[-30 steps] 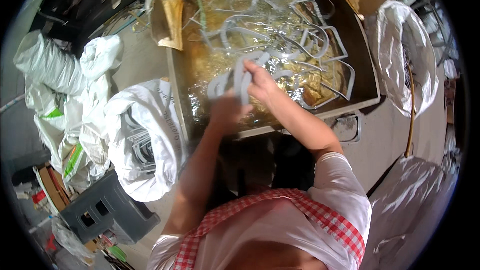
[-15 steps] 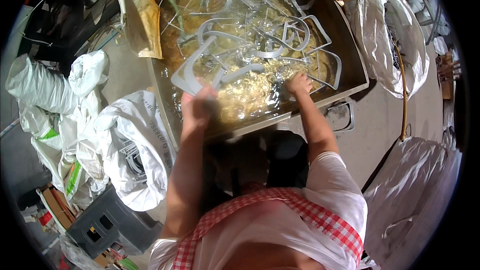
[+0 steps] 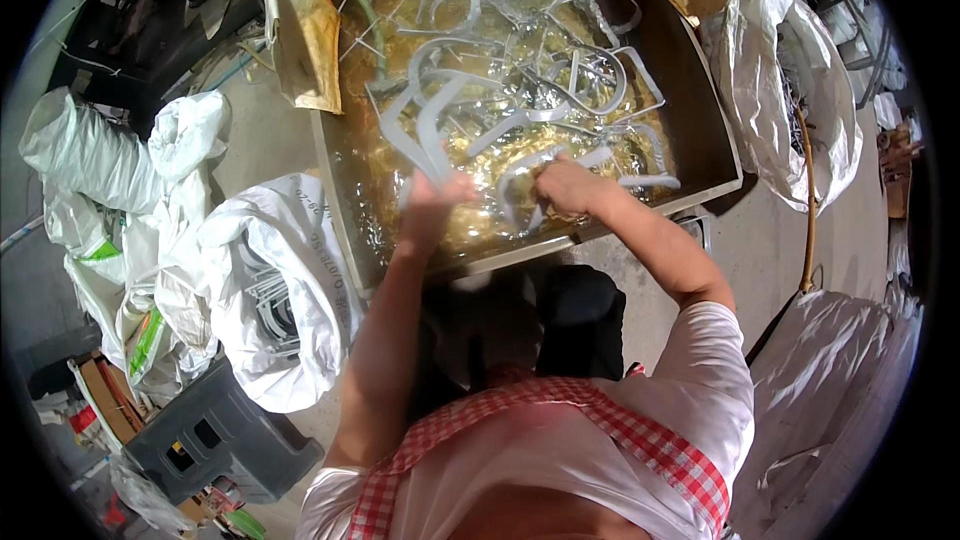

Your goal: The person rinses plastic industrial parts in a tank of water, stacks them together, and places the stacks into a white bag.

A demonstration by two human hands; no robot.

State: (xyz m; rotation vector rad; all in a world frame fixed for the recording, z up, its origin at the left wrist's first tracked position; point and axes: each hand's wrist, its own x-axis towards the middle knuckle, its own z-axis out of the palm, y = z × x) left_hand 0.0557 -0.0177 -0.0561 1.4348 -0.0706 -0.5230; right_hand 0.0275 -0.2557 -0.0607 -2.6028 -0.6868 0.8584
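A pair of flat, angled grey strips point(image 3: 428, 135) is grasped in the left hand point(image 3: 437, 202), by which their lower ends are enclosed; the strips are held up over the near left part of a shallow metal tank point(image 3: 712, 120). A curved grey band point(image 3: 513, 183) is gripped by the right hand point(image 3: 566, 187), whose fingers are curled and partly hidden, low over the clear liquid point(image 3: 478, 208) near the front rim. The two hands are kept apart, and both are slightly blurred. Many more bent strips point(image 3: 598, 105) are strewn, partly overlapped, through the liquid beyond the hands. A green hose point(image 3: 372, 20) is hung into the tank at its far left, beside a yellowed sheet point(image 3: 305, 50). To the left of the tank, a white woven sack point(image 3: 222, 270) is filled with similar strips, and a grey plastic stool point(image 3: 235, 450) is placed nearer the person, by whom a red-and-white checked apron point(image 3: 440, 430) is worn
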